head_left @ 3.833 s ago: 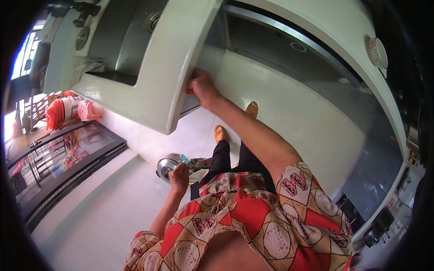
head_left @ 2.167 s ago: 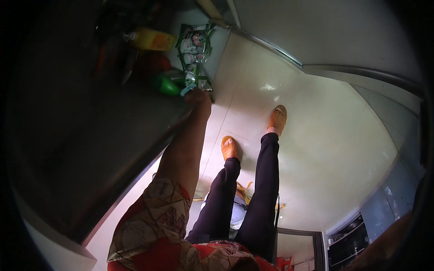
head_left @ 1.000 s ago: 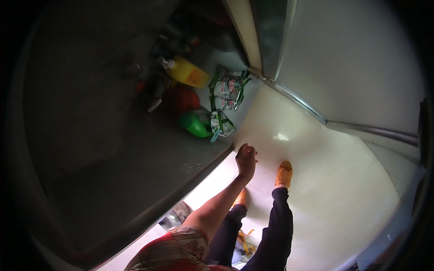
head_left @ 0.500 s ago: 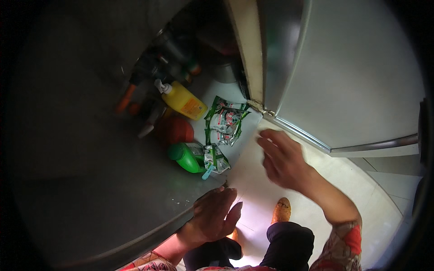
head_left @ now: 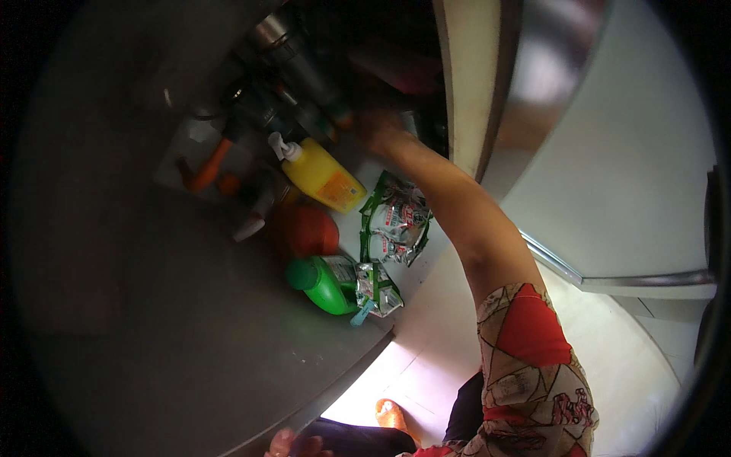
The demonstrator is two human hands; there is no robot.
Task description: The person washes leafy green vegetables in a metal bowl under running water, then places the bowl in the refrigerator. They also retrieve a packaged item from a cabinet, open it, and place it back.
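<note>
My right arm stretches forward into the dark cabinet, its patterned short sleeve at the lower right. My right hand (head_left: 381, 129) is deep inside, past the foil packets; shadow and blur hide its fingers and anything in them. Nearest to it are a yellow pump bottle (head_left: 324, 175) lying tilted and green-and-silver packets (head_left: 397, 217). At the lower edge, my left hand (head_left: 293, 443) shows only partly, beside the dark counter edge, its grip cut off by the frame. A green bottle (head_left: 333, 286) leans next to a clipped packet (head_left: 378, 289) with a light-blue clip (head_left: 362, 312).
A red rounded object (head_left: 308, 228) sits behind the green bottle. Orange-handled items (head_left: 205, 167) and a metallic cylinder (head_left: 293, 57) stand deeper in. The grey countertop (head_left: 213, 327) overhangs on the left. A pale open door (head_left: 632, 152) stands at right.
My right hand has moved from above the floor forward into the cabinet. My left hand has dropped back to the lower edge. The whole view has shifted slightly.
</note>
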